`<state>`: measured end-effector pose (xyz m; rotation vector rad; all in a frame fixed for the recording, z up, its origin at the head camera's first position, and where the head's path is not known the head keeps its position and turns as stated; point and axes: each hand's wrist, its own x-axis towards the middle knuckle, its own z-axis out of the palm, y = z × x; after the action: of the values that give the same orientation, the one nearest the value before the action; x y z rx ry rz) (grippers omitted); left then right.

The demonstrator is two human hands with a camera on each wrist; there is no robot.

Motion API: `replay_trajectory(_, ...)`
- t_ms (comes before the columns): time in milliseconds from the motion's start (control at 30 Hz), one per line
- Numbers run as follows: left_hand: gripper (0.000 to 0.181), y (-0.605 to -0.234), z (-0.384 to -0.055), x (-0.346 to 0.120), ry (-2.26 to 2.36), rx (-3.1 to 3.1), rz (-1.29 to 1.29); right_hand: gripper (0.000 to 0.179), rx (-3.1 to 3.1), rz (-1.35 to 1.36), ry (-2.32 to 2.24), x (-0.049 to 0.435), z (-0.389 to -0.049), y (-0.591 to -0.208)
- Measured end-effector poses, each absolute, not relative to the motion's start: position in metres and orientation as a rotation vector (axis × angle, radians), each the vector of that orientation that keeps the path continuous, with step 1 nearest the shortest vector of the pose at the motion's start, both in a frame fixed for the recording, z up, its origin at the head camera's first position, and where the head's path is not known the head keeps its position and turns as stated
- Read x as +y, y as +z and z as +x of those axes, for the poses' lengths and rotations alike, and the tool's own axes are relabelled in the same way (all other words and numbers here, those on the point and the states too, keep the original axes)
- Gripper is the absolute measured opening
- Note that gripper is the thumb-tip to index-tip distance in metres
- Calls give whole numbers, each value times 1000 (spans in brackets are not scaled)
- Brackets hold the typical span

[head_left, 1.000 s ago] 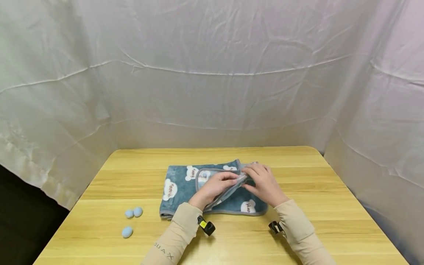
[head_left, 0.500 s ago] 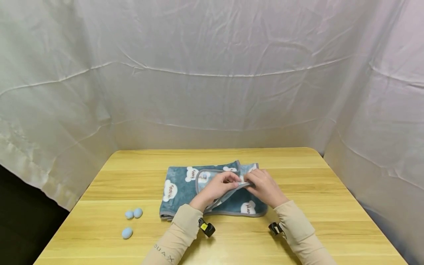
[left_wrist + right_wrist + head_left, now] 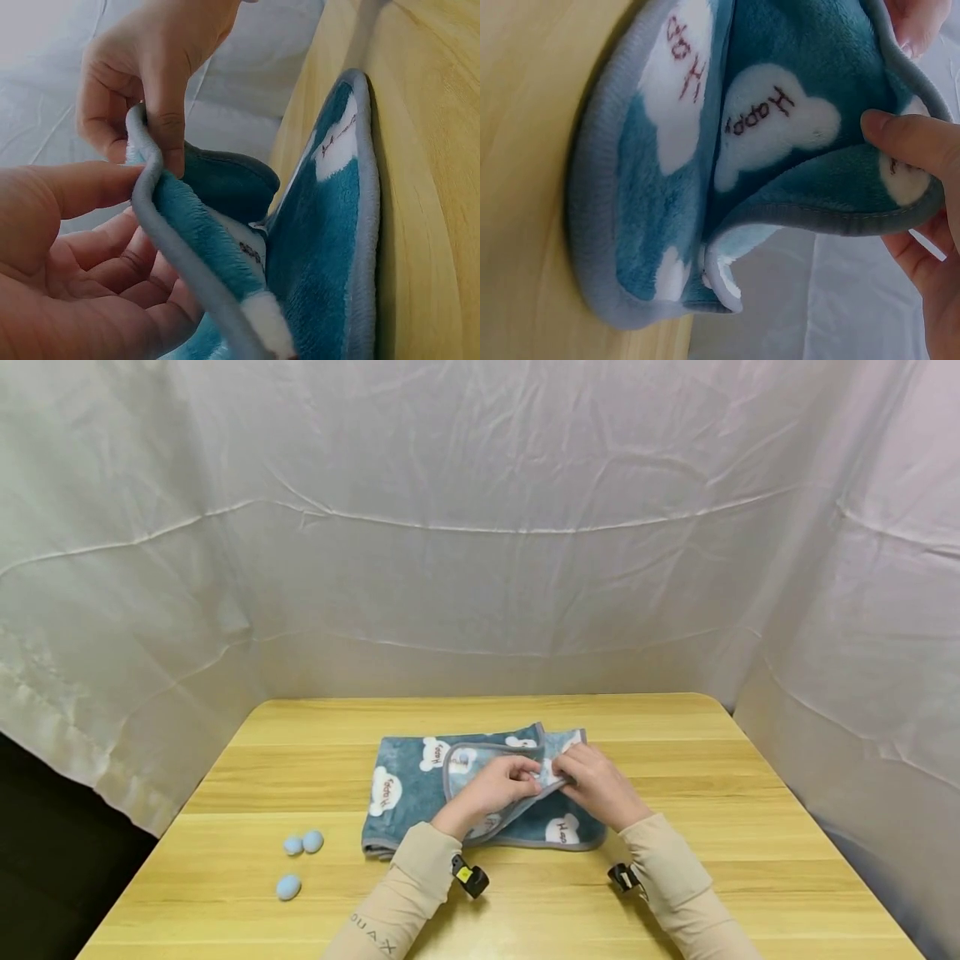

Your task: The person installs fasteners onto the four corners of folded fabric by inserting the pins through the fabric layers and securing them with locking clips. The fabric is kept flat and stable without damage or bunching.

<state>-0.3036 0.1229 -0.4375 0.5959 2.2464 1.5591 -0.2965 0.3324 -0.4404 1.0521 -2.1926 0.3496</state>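
Observation:
A teal fleece towel with white bear heads, "Happy" lettering and grey binding lies folded on the table, its pale underside showing where one layer is turned back. My left hand pinches the raised bound edge; in the left wrist view its thumb side meets the binding while the other fingers sit partly behind the cloth. Just to the right, my right hand grips the same edge. In the right wrist view, the right thumb presses on the teal face, and its fingers are behind the lifted layer.
Three light blue egg-shaped balls rest on the wooden table left of the towel, two of them touching. A pale curtain stands behind and beside the table. A black camera is strapped to each wrist.
The lifted edge has come down and spread out, showing more of the pale underside. My right hand has moved slightly lower; the left has barely moved. The balls stay put.

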Motion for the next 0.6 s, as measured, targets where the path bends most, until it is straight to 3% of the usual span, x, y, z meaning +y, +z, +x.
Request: replay_trajectory(600, 37, -435, -303, 124, 1435, 2361, 672, 41, -2213, 1065, 337, 335, -297, -443)
